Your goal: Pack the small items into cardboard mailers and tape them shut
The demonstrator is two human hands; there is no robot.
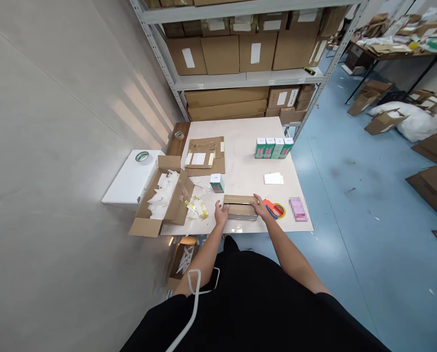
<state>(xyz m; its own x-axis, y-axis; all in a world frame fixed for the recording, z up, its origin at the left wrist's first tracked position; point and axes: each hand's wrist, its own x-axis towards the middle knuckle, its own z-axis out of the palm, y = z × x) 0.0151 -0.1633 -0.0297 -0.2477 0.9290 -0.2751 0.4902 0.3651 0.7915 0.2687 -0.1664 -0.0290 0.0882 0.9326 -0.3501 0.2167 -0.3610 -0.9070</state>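
**Two Hands Clamped on a Brown Carton, Right by the Front Edge**

Gripping at both ends now; closed on the left end of the small carton [240, 210] with the left hand [221, 213], and on the right end, toward the far corner, with the right hand [259, 206]; holding it just inside the front edge of the table [240, 142]; impossible to tell whether set flat or lifted a touch; showing brown flaps on top, with a dark gap between; looking like a steadying and flap-handling step; calling next, most likely, for even pressure from both sides and a thumb freed to work along that gap.

Now to the edges; scant margin on the near side; tight on the right, with orange scissors [273, 209] and a yellow ring [284, 211] just beside the right hand, then a pink packet [298, 209] farther out; cramped on the left too, with paper scraps [201, 207] and the open box [182, 205] of white paper beyond; easy to clip the green-and-white box [217, 183] ahead of the left hand; better room straight ahead, between that box and the white card [273, 178]; best slid forward, never swung sideways.
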